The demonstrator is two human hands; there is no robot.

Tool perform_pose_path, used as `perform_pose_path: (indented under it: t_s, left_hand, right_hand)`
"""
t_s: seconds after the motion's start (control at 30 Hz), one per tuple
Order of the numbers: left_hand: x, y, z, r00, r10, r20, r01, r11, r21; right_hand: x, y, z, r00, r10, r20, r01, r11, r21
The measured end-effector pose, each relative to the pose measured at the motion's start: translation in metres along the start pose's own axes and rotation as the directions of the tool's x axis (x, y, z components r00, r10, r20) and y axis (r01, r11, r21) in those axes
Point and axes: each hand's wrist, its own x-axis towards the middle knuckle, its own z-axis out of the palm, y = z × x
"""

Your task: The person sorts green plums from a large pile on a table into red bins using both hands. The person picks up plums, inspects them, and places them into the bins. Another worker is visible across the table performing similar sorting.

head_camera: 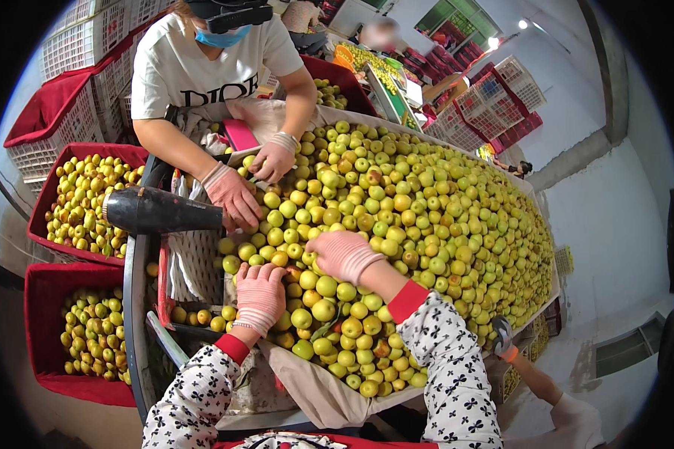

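A large heap of small round yellow-green fruit (410,207), which look like jujubes, spreads over a cloth-lined table. My left hand (260,300), in a pink striped knit glove, rests palm down on fruit at the heap's left edge. Over the middle of the near heap is my right hand (345,257), also gloved, its fingers bent down among the fruit. Both palms are hidden, so any fruit in them cannot be made out. Just beyond my left hand, a white mesh-like lining (194,266) covers an opening in the table's left end.
Across the table, a co-worker's gloved hands (233,196) touch the fruit. A black hair dryer (163,210) juts over the left rim. Red-lined crates (39,331) of fruit stand at left. Beige cloth (314,387) drapes the near edge. Another person's gloved hand (502,335) reaches in at right.
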Motion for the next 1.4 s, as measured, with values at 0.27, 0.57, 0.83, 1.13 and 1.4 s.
perform_pose_path:
  t_s: [0.27,0.57,0.83,1.13,1.4]
  left_hand:
    - [-0.009,-0.027,0.009,0.942,-0.330,-0.065,0.250,0.816,-0.521]
    - [-0.022,-0.025,-0.016,0.983,-0.154,-0.096,0.112,0.931,-0.347]
    - [0.022,0.020,-0.022,0.895,0.113,0.432,-0.220,0.953,0.206]
    - [0.029,0.007,-0.020,0.669,-0.063,0.741,-0.233,0.929,0.289]
    - [0.002,-0.026,-0.020,0.970,-0.116,0.216,0.067,0.973,0.221]
  right_hand:
    - [0.013,-0.022,0.021,0.955,0.157,0.250,-0.070,0.943,-0.324]
    - [-0.051,-0.032,0.038,0.886,0.205,-0.416,-0.038,0.926,0.375]
    - [-0.103,-0.070,0.095,0.987,0.063,-0.146,0.150,-0.679,0.719]
    - [-0.083,-0.071,0.113,0.980,0.091,-0.177,0.172,-0.837,0.519]
    - [-0.085,-0.075,0.112,0.894,0.439,-0.090,0.438,-0.813,0.383]
